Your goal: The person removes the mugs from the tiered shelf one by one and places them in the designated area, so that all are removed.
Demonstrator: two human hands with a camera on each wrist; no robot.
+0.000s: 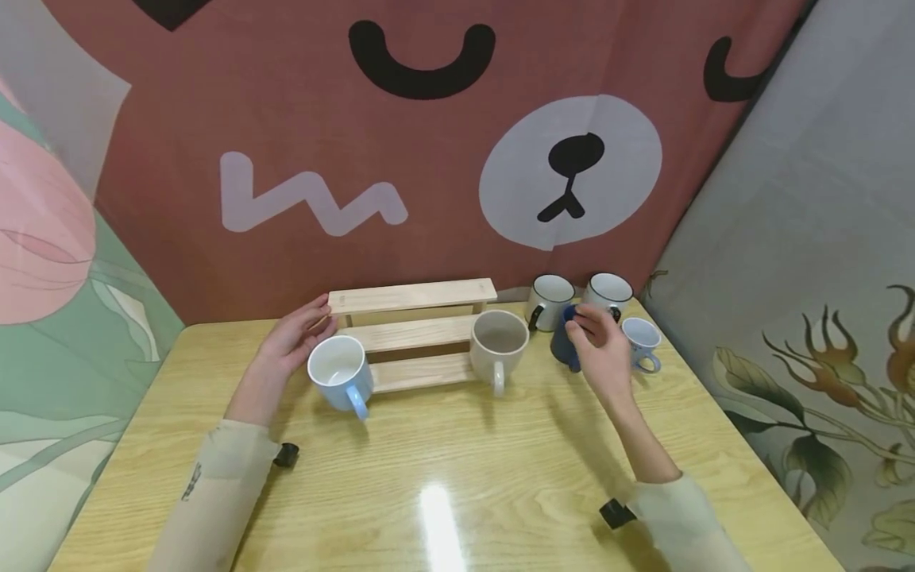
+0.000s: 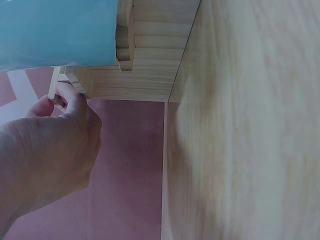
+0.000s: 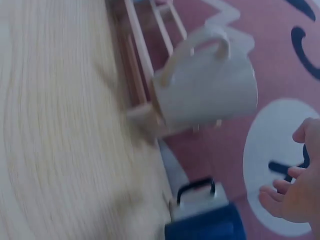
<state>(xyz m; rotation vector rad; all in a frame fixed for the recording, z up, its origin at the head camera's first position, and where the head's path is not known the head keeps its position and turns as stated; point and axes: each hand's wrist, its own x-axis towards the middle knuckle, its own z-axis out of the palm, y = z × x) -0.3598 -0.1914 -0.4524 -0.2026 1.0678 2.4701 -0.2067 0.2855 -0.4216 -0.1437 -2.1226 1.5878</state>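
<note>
A wooden rack with several pale slats stands at the back of the table. My left hand grips the left end of its top slat, thumb and fingers curled round it in the left wrist view. A light blue mug sits at the rack's left front, a beige mug at its right, both handles facing me. The right hand hovers by a dark blue mug. In the right wrist view its loosely bent fingers hold nothing and appear apart from that mug.
Two white mugs with dark rims, one on the left and one on the right, stand behind the dark blue one. A small pale blue cup is to their right, near the table's edge. A bear-printed curtain hangs behind.
</note>
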